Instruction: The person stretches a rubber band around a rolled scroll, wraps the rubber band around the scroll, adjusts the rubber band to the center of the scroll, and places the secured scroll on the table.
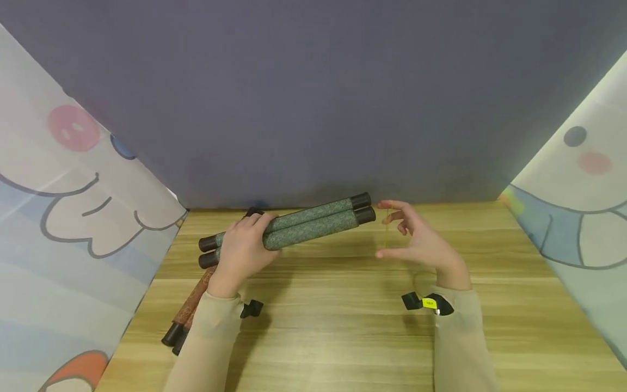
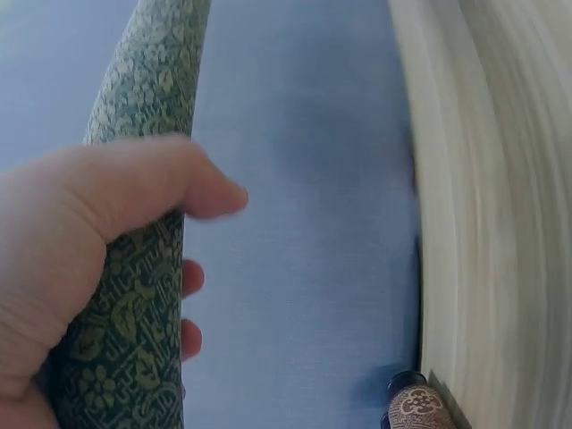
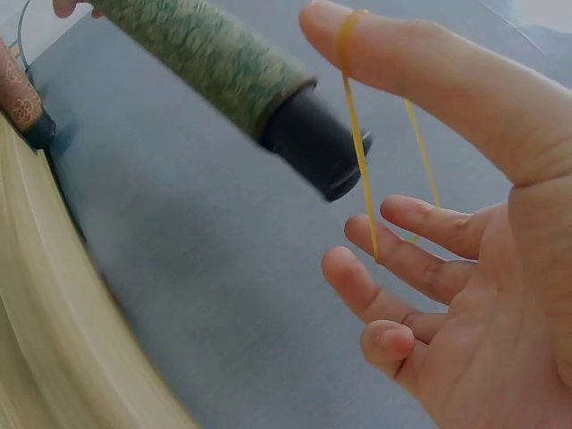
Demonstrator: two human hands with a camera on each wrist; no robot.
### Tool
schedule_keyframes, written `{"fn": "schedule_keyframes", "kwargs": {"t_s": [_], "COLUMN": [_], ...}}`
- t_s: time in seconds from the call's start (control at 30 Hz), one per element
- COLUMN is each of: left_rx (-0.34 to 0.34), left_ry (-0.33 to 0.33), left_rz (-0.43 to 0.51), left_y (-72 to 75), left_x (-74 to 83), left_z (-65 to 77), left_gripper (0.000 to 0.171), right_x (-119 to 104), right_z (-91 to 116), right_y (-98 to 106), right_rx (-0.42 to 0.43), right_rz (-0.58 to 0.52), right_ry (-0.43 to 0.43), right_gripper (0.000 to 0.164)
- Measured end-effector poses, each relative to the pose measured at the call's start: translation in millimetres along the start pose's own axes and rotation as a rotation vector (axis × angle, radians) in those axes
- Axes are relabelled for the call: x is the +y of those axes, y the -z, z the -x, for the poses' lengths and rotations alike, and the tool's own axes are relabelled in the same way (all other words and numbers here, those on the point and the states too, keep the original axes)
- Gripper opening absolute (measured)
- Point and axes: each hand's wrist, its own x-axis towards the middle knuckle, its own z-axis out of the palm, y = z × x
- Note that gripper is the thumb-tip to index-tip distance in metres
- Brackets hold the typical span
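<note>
Gripping the green scrolls (image 1: 313,230) above the table (image 1: 333,321) with our left hand (image 1: 246,245), we judge them light, stiff and best held near mid-length, while our right hand (image 1: 423,239), spread apart, stretches a yellow rubber band (image 3: 365,179) beside their dark right ends (image 1: 366,215).

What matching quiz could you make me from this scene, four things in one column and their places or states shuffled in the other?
Things:
1. Green rolls
2. Rubber band
3. Reddish-brown rolls
4. Back panel

Places or states:
A. Lying on the table, partly hidden by the left arm
B. Standing behind the table
C. Gripped by the left fingers
D. Stretched on the spread right fingers

Right pairs: 1-C, 2-D, 3-A, 4-B
</note>
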Motion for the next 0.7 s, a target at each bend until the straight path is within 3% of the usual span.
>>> {"fn": "schedule_keyframes", "kwargs": {"t_s": [0.13, 0.37, 0.7], "left_rx": [-0.003, -0.013, -0.030], "left_ry": [-0.024, -0.131, -0.135], "left_rz": [0.046, 0.081, 0.108], "left_y": [1.9, 5.7, 10.2], "left_x": [-0.8, 0.3, 0.4], "left_z": [3.3, 6.3, 5.3], "left_gripper": [0.088, 0.095, 0.092], "right_x": [2.9, 1.7, 2.1], "right_z": [-0.8, 2.6, -1.6], "right_y": [-2.0, -2.4, -1.2], "right_rx": [-0.011, -0.051, -0.086], "right_rz": [0.008, -0.024, -0.168], "right_ry": [-0.018, -0.102, -0.017], "right_gripper": [0.110, 0.115, 0.117]}}
